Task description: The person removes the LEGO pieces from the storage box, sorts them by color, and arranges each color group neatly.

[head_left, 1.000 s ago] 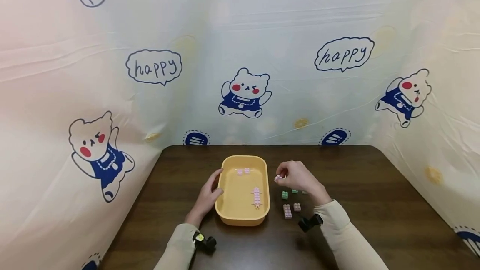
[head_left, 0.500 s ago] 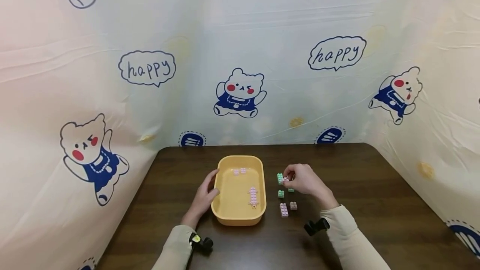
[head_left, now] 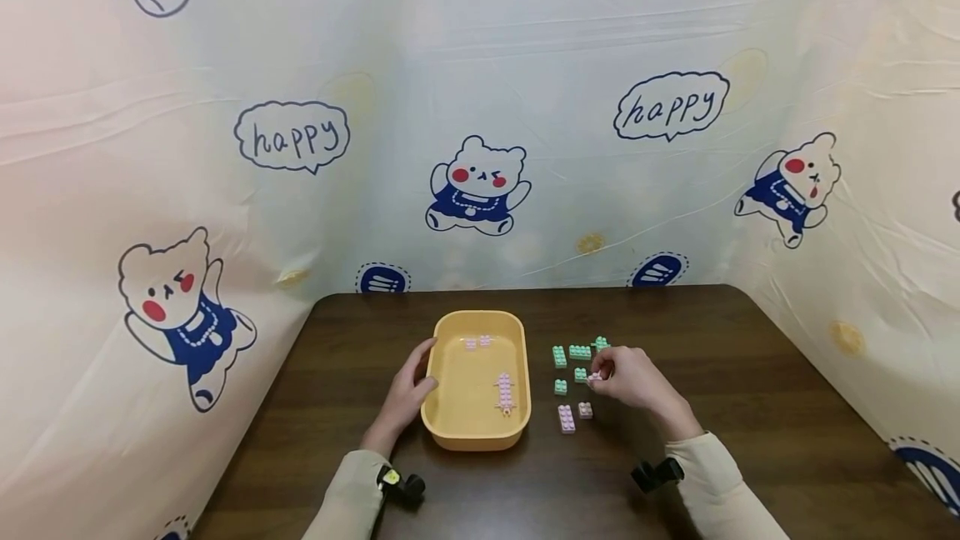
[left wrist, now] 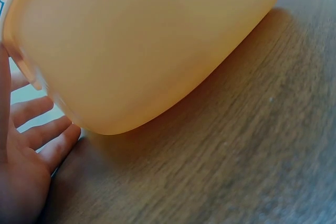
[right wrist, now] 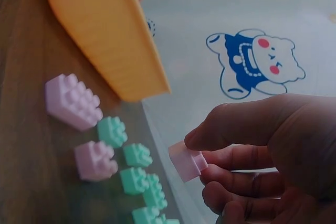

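Note:
My right hand [head_left: 633,375] pinches a small pink building block [right wrist: 184,162] between thumb and fingers, just above the table beside the green blocks. The block's stud shows toward the fingers in the right wrist view. At the left side of a yellow tray [head_left: 474,443], my left hand [head_left: 405,398] touches the rim and outer wall, its fingers loosely extended. Inside the tray lie a long pink piece made of joined blocks [head_left: 505,390], near the right wall, and two small pink blocks [head_left: 470,344] toward the far end.
Right of the tray lie several green blocks [head_left: 559,357] on the dark wooden table [head_left: 480,498]. Nearer stand a larger pink block [head_left: 566,419] and a small pink block [head_left: 585,411]. A patterned cloth [head_left: 480,65] hangs behind the table and at both sides.
My right hand has moved right and slightly nearer with the pink block, uncovering green blocks behind it. My left hand stays at the tray. The head view has shifted slightly.

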Demonstrator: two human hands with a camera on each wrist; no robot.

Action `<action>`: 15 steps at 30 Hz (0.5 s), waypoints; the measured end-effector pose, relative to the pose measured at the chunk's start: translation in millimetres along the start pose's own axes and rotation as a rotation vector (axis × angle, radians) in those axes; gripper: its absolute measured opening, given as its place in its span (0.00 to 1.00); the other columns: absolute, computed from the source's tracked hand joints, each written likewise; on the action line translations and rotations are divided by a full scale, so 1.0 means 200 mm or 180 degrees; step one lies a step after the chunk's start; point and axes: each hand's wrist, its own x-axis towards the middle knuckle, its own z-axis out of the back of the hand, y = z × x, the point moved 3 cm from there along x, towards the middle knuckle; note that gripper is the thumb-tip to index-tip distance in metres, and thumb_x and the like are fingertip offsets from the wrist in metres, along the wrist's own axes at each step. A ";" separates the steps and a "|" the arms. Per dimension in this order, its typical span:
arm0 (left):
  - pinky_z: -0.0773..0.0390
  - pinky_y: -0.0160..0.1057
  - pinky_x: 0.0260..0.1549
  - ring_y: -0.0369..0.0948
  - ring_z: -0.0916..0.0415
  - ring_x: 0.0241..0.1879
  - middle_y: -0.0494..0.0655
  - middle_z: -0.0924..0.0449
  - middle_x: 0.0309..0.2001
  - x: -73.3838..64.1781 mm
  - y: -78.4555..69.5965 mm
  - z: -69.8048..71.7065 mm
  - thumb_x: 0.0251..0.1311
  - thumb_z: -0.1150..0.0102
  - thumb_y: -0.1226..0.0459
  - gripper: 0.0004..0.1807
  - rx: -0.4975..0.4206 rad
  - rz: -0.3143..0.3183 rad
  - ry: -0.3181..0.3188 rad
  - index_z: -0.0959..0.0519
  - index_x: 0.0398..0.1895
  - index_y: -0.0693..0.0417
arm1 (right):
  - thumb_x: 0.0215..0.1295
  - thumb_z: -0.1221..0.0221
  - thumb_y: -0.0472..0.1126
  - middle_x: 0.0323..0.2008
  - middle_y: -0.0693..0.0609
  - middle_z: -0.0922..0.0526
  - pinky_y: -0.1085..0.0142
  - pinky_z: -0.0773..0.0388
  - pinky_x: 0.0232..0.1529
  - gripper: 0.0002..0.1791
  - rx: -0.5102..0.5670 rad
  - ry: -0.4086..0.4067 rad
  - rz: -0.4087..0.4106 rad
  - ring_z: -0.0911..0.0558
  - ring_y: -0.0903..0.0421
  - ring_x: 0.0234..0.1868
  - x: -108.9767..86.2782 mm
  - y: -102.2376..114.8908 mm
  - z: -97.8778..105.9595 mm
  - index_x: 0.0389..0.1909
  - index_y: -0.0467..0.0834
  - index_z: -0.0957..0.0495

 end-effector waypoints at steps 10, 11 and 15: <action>0.32 0.53 0.60 0.59 0.36 0.67 0.64 0.41 0.71 0.00 0.00 0.00 0.59 0.52 0.76 0.36 -0.0047 0.0044 0.0012 0.42 0.73 0.58 | 0.51 0.30 0.41 0.20 0.59 0.23 0.67 0.31 0.27 0.07 -0.0016 -0.0004 -0.0079 0.28 0.63 0.23 -0.06 -0.08 -0.04 0.25 0.48 0.21; 0.31 0.52 0.60 0.58 0.36 0.67 0.63 0.40 0.71 0.00 0.01 0.00 0.59 0.51 0.76 0.36 -0.0036 0.0047 0.0017 0.42 0.73 0.58 | 0.51 0.30 0.41 0.21 0.59 0.23 0.68 0.31 0.27 0.07 -0.0020 0.0014 -0.0099 0.28 0.62 0.23 -0.06 -0.09 -0.05 0.25 0.48 0.21; 0.29 0.44 0.57 0.58 0.35 0.66 0.64 0.40 0.71 0.00 0.01 0.00 0.59 0.51 0.76 0.36 -0.0018 0.0043 0.0045 0.42 0.74 0.58 | 0.51 0.30 0.41 0.21 0.58 0.23 0.67 0.30 0.27 0.08 -0.0036 0.0022 -0.0148 0.27 0.62 0.23 -0.08 -0.11 -0.07 0.25 0.47 0.21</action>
